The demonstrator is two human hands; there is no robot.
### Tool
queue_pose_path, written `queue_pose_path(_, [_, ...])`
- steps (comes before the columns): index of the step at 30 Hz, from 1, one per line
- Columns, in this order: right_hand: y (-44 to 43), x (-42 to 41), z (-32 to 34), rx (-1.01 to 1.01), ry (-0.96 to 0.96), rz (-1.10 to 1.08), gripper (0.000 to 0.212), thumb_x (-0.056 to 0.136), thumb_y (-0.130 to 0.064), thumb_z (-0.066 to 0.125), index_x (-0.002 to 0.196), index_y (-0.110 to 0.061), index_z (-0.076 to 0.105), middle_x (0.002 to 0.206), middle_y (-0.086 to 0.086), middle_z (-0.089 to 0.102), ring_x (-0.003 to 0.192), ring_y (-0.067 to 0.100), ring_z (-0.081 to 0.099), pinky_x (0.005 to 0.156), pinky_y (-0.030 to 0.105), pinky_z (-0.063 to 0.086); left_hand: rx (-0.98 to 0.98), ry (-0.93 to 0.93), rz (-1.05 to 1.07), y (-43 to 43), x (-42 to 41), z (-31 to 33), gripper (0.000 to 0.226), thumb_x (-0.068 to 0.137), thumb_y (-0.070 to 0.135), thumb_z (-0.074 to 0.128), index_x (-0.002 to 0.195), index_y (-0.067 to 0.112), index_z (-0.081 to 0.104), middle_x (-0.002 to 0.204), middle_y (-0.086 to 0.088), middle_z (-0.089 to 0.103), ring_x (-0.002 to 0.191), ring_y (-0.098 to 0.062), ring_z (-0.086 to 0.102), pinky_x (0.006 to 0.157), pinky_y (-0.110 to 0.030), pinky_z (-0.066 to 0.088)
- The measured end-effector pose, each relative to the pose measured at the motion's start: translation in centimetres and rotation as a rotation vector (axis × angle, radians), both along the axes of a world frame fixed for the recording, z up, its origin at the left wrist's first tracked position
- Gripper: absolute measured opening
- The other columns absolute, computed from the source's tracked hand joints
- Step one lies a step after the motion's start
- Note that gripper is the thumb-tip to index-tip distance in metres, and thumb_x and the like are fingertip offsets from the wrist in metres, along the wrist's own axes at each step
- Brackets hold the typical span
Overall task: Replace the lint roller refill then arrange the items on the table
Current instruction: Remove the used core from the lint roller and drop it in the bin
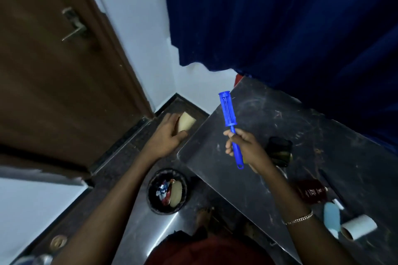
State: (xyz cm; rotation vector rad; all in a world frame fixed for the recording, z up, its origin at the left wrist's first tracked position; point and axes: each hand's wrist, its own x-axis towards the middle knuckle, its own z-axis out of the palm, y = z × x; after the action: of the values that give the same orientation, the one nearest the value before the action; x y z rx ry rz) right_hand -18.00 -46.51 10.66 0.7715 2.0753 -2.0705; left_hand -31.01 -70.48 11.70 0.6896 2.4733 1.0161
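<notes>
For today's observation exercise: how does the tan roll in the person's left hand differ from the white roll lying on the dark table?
The tan roll is yellowish-beige; the white roll is bright white. The tan roll is gripped by the left hand out past the edge of the dark table, above the floor; the white roll lies untouched on its side on the tabletop. The white roll's hollow brown core end shows; the tan roll's end is hidden. Both are short cylinders.

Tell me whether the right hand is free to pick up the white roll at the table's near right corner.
Probably not as it stands: the right hand is closed around the blue roller handle. The white roll itself lies uncovered on the table.
</notes>
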Motion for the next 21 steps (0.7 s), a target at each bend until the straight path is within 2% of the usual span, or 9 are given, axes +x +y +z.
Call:
queue_pose_path(2, [-2.1, -1.4, -0.8, -0.023, -0.015, 0.081, 0.017, 0.103, -0.019, 0.048, 0.106, -0.014, 0.064, 0.070, 0.004, 0.063, 0.061, 0.018, 0.061, 0.061, 0.028, 0.050, -0.008, 0.007, 0.088, -2.9, 0.1, -0.8, 0.068, 0.088, 0.040, 0.067, 0.148, 0.013, 0.049, 0.124, -0.004, 0.053, 0.112, -0.016, 0.051, 0.091, -0.031, 0.037])
queue_pose_path(5, [-5.2, -3.0, -2.1, -0.050, -0.034, 0.177, 0.017, 0.103, -0.018, 0.047, 0.104, -0.015, 0.064, 0.070, 0.004, 0.062, 0.061, 0.017, 0.062, 0.061, 0.028, 0.050, 0.019, -0.029, 0.245, -7.0, 1.3, -2.4, 0.061, 0.089, 0.028, 0.078, 0.144, 0.016, 0.055, 0.124, -0.001, 0.057, 0.111, -0.017, 0.056, 0.090, -0.030, 0.042])
queue_pose_path(8, [-8.5, -4.2, -3.6, -0.085, -0.066, 0.259, 0.016, 0.103, -0.019, 0.048, 0.103, -0.014, 0.063, 0.070, 0.004, 0.062, 0.061, 0.018, 0.063, 0.060, 0.027, 0.051, 0.063, -0.120, 0.409, -10.7, 2.8, -4.1, 0.056, 0.087, 0.030, 0.082, 0.138, 0.021, 0.061, 0.123, 0.002, 0.066, 0.109, -0.017, 0.063, 0.089, -0.033, 0.051])
queue_pose_path(11, [-11.6, -5.0, -5.4, -0.082, -0.114, 0.324, 0.016, 0.103, -0.019, 0.048, 0.104, -0.012, 0.062, 0.070, 0.002, 0.063, 0.061, 0.017, 0.066, 0.060, 0.025, 0.052, 0.045, -0.156, 0.508, -13.7, 4.5, -6.3, 0.054, 0.085, 0.036, 0.083, 0.134, 0.026, 0.064, 0.115, 0.007, 0.071, 0.105, -0.011, 0.065, 0.086, -0.027, 0.047])
queue_pose_path(21, [-19.1, -6.1, -14.6, -0.008, -0.324, 0.445, 0.012, 0.102, -0.016, 0.046, 0.103, -0.011, 0.057, 0.071, 0.005, 0.062, 0.059, 0.014, 0.066, 0.058, 0.024, 0.050, -0.035, -0.369, 0.714, -18.4, 8.2, -17.5, 0.051, 0.085, 0.029, 0.084, 0.131, 0.015, 0.065, 0.105, 0.002, 0.068, 0.099, -0.017, 0.066, 0.079, -0.024, 0.045])
